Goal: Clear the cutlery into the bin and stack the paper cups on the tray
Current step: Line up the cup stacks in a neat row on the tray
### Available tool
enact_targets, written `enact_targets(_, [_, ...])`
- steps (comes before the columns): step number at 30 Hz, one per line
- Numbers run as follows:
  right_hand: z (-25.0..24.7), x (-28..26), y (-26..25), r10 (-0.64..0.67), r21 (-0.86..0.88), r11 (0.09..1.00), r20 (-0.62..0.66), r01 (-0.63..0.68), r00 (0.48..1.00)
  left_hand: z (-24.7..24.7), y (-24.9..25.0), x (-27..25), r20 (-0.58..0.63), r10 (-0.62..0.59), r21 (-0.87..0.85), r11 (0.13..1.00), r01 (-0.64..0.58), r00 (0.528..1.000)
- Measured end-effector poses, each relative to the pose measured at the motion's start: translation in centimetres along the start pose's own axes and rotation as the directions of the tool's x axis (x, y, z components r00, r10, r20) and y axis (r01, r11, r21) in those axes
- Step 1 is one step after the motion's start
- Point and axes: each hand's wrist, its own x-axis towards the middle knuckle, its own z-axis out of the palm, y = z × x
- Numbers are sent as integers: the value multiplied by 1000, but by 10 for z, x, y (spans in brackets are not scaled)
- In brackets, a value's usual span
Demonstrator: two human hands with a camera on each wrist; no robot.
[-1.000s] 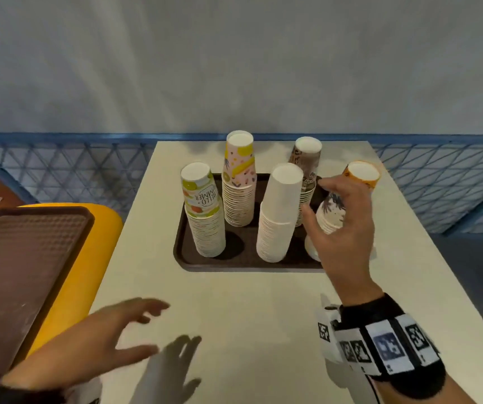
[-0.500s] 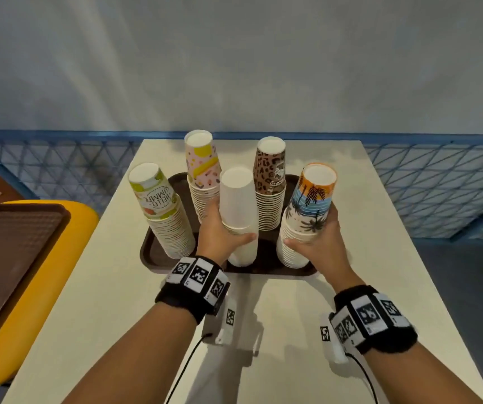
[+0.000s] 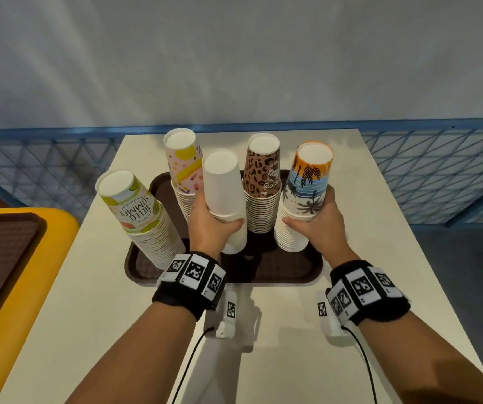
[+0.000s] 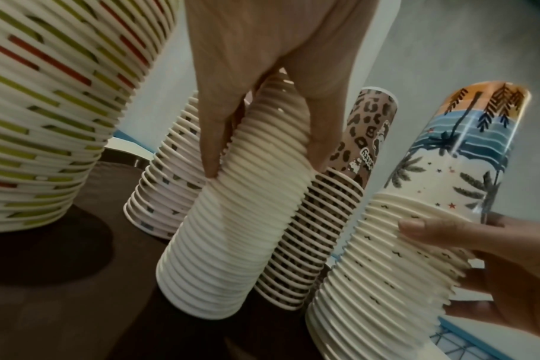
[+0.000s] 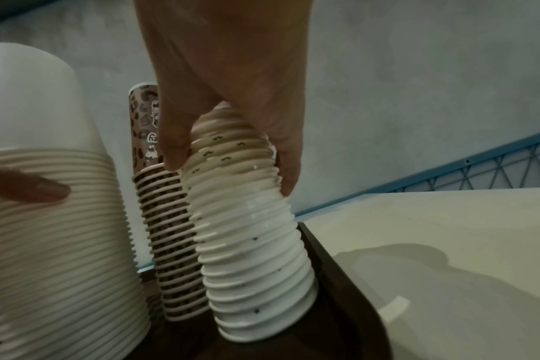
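L grip [image 3: 209, 225] holds white stack [image 3: 224, 196] | R grip [image 3: 320, 225] holds palm stack [image 3: 304, 196] at tray [image 3: 307, 271] edge

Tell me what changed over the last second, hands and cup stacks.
The left hand, open over the table a second ago, reached forward and now grips the plain white stack. The right hand kept its hold on the palm-print stack, now standing on the tray near its right edge. The other three stacks stayed put.
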Motion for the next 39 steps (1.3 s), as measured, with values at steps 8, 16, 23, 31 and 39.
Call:
enact_targets(8, [3, 18, 0, -26, -20, 999, 17, 27, 1000, 8, -1, 13, -28, 19, 4, 1000, -19, 999])
enact_targets(16, [2, 24, 5, -22, -16, 1000, 45, 23, 999, 8, -10, 14, 1, 18, 36, 999, -18, 1000])
enact_targets(23, [4, 31, 7, -55, -8, 998, 72, 56, 996, 12, -10, 24, -12, 11, 44, 999, -10, 1000])
enact_targets(31, [-4, -12, -34, -455, -84, 882, -409, 464, 791, -27, 12, -18, -79, 163, 167, 975, -148, 984])
enact_targets(39, [61, -33, -75, -405, 67, 910, -81, 410, 911, -118, 5, -39, -515, 282, 228, 955, -188, 809])
